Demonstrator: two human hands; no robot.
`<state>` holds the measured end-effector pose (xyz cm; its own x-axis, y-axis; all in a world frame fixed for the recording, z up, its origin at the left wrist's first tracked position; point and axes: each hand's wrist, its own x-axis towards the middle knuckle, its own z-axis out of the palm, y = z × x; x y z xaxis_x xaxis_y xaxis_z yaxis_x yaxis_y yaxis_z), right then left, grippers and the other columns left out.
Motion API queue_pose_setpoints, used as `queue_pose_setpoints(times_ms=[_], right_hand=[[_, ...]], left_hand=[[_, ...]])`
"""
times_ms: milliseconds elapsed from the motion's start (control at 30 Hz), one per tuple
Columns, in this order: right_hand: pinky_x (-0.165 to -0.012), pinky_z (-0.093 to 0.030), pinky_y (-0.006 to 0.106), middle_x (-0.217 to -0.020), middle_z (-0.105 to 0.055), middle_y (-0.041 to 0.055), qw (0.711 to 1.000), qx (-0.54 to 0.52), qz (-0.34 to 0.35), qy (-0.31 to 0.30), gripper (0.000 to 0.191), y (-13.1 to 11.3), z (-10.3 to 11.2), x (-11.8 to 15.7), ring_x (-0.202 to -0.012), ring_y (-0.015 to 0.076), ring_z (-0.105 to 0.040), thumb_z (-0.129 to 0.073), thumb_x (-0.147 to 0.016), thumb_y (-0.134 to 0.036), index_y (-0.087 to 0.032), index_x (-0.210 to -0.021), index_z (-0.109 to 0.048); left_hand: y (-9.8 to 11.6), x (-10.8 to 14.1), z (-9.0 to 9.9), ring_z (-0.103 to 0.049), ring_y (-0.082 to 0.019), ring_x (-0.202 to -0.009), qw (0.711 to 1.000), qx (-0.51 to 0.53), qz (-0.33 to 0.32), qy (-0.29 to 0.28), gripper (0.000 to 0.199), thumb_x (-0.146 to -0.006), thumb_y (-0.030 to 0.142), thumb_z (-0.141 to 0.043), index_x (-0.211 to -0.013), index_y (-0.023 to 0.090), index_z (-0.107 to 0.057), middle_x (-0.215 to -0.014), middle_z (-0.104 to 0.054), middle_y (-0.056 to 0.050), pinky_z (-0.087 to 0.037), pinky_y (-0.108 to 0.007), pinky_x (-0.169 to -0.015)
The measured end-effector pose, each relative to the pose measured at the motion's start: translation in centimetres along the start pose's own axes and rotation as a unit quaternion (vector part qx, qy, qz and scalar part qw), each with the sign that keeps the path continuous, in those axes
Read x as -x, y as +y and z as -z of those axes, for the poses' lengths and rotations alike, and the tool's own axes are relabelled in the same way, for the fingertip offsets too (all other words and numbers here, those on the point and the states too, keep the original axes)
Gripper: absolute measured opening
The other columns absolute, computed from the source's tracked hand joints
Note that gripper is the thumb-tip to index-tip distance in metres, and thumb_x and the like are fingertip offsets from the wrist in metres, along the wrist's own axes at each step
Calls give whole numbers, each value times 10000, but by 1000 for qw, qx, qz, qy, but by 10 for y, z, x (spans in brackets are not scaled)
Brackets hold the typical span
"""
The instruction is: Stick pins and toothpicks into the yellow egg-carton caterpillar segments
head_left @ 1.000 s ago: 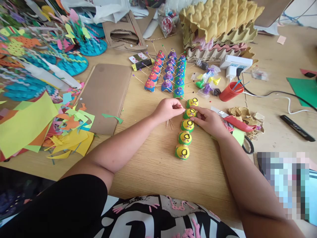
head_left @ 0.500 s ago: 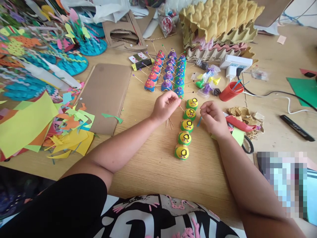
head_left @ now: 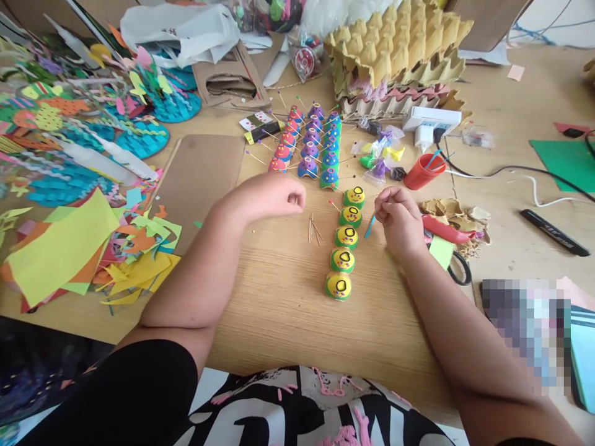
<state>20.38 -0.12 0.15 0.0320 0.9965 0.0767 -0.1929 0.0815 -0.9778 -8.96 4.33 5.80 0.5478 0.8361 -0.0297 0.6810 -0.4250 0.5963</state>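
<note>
A low sweep from the left hand (head_left: 279, 197) could snag the red-tipped stick (head_left: 334, 204) and tip the yellow-and-green row (head_left: 346, 236) on the table (head_left: 279, 303)! That hand curls nearly closed (contents, if any, hidden); the right hand (head_left: 397, 217), fingers bunched, hovers beside the row, its hold on the blue strip (head_left: 370, 227) unclear.
</note>
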Motion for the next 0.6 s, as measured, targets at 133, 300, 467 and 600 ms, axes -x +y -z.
queue_pose_setpoints(times_ms=[133,300,467,600], right_hand=[[-546,-384,238,-751,-594,-27,998,-33,-46,16,220,-9,-2,1,-604,100,-456,-584,-609,-120,-249,-787,-605],[-709,-545,205,-859,-700,-42,995,-47,-81,19,270,-11,0,2,-748,83,-626,-678,-624,-52,-250,-799,-624],[-836,-602,214,-939,-752,-41,995,-51,-87,8,256,-9,-1,3,-859,82,-705,-846,-661,-139,-241,-760,-633],[-841,-617,211,-975,-770,-43,996,-45,-74,7,301,-11,-2,4,-908,91,-735,-916,-667,-229,-253,-814,-654]], left_hand=[[18,1,-13,-637,-129,-691,984,-129,11,-119,169,-771,191,-737,-905,265,-807,-780,-750,48,-353,-261,-621],[26,-8,-30,-662,-151,-778,974,-176,10,-143,280,-826,233,-710,-1091,270,-791,-900,-789,20,-366,-266,-647],[21,-11,-32,-639,-140,-780,974,-161,-5,-161,159,-838,234,-706,-973,237,-790,-918,-772,11,-372,-260,-658],[16,-13,-30,-661,-147,-837,974,-149,-2,-171,147,-835,229,-681,-929,224,-793,-957,-780,0,-402,-254,-696]])
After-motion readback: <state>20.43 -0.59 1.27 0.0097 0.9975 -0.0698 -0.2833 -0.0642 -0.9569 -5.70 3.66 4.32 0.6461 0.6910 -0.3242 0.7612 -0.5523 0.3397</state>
